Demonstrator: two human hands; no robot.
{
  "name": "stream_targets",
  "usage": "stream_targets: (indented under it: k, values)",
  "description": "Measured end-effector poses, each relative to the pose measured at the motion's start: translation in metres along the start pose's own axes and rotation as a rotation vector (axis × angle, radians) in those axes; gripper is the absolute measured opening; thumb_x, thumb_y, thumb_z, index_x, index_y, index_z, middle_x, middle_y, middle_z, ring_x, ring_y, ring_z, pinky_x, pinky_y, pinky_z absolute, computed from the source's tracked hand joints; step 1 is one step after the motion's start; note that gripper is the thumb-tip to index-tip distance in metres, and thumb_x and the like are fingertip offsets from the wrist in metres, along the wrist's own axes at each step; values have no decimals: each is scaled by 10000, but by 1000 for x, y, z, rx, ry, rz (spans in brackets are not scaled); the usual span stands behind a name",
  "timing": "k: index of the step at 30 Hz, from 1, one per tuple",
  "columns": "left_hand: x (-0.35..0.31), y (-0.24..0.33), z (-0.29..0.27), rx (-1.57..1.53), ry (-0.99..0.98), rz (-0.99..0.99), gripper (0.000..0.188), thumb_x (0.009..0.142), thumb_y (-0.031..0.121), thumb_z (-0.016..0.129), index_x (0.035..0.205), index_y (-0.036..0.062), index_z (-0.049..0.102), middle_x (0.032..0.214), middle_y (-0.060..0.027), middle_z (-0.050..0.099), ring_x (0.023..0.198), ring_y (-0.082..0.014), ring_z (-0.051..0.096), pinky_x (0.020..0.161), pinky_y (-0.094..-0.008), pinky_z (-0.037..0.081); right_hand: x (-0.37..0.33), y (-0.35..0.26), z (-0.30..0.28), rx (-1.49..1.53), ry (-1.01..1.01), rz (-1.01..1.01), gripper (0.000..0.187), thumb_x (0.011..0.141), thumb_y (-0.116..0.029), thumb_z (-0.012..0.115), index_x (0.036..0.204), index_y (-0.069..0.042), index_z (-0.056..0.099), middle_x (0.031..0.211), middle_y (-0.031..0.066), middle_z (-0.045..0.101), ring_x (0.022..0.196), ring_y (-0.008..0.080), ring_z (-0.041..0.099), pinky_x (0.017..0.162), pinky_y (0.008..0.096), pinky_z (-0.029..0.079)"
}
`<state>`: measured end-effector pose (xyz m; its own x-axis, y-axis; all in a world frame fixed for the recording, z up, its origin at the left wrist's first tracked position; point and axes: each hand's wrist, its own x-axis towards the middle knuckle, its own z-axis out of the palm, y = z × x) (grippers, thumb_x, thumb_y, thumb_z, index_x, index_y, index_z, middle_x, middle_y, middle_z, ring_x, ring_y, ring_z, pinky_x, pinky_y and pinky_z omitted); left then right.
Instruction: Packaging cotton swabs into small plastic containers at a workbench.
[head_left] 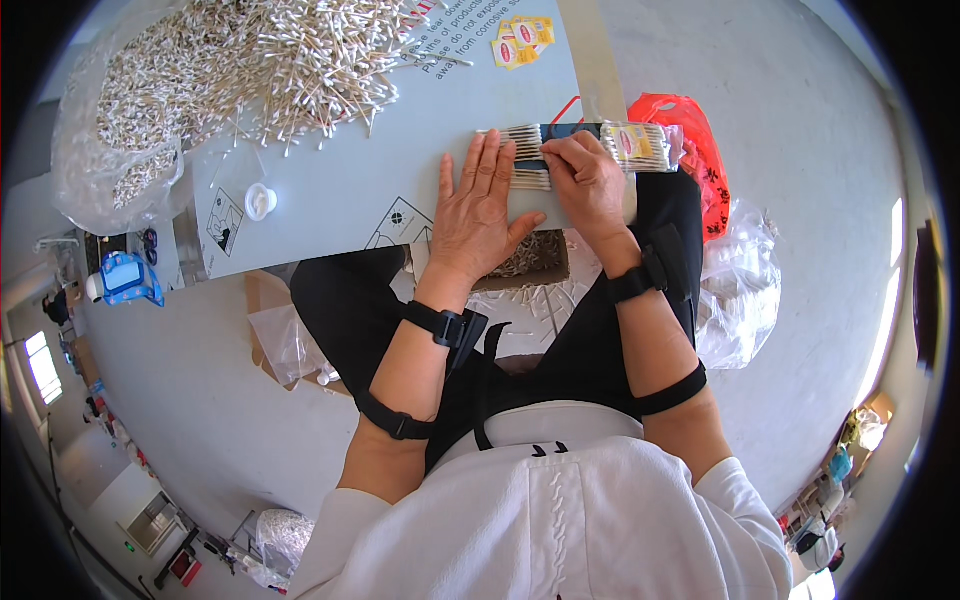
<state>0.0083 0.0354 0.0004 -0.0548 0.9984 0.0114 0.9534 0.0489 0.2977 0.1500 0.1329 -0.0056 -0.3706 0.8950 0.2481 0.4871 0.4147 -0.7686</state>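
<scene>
My left hand (477,212) lies flat on the grey table, fingers stretched out and thumb apart. Its fingertips reach the left ends of a row of cotton swabs (522,145) lined up side by side. Over the right part of this row, my right hand (590,190) is closed in a pinch. What sits between its fingertips is hidden. Just beyond it shows a dark blue strip (588,129). To the right lies a bundle of cotton swabs (655,150) with a yellow label (631,141) on it.
A large heap of loose cotton swabs (320,75) spills from a clear bag (75,165) at the far left. Several yellow labels (523,42) lie at the back. A small white round container (261,201) stands left. Below are a swab box (545,258) and a red bag (705,175).
</scene>
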Motion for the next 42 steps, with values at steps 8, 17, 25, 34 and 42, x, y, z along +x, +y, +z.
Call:
stream_targets:
  k: [8,17,25,34,42]
  values:
    - [1,0,-1,-3,12,5,926,849,581,593,1534,90,210,1601,-110,195,1490,-267,145,1189,-521,87,-2,1,-1,-24,-23,-54,59,838,-122,684,884,-101,712,777,58,594,698,248,621,610,357,489]
    - [0,0,0,12,8,6,926,850,597,579,1528,76,223,1598,-113,201,1491,-266,142,1189,-520,83,6,-3,3,-29,5,8,63,839,-137,677,879,-120,722,763,50,593,700,260,624,604,383,494]
    - [1,1,-1,3,2,2,928,848,586,591,1527,70,224,1597,-120,201,1491,-266,143,1189,-519,84,3,0,4,-39,-13,-26,58,834,-145,683,866,-118,723,761,52,592,698,265,624,607,385,497]
    - [1,2,-3,-14,1,-5,929,842,552,623,1528,69,223,1600,-110,199,1491,-263,141,1192,-511,85,18,1,6,-22,-7,21,85,850,-154,666,904,-116,719,803,73,616,736,282,633,625,394,498]
    - [1,1,-3,-22,8,-2,925,842,544,627,1525,63,230,1599,-114,197,1491,-263,141,1191,-514,82,24,2,6,-79,-95,-55,37,811,-154,680,831,-126,696,809,53,613,767,271,637,635,400,504]
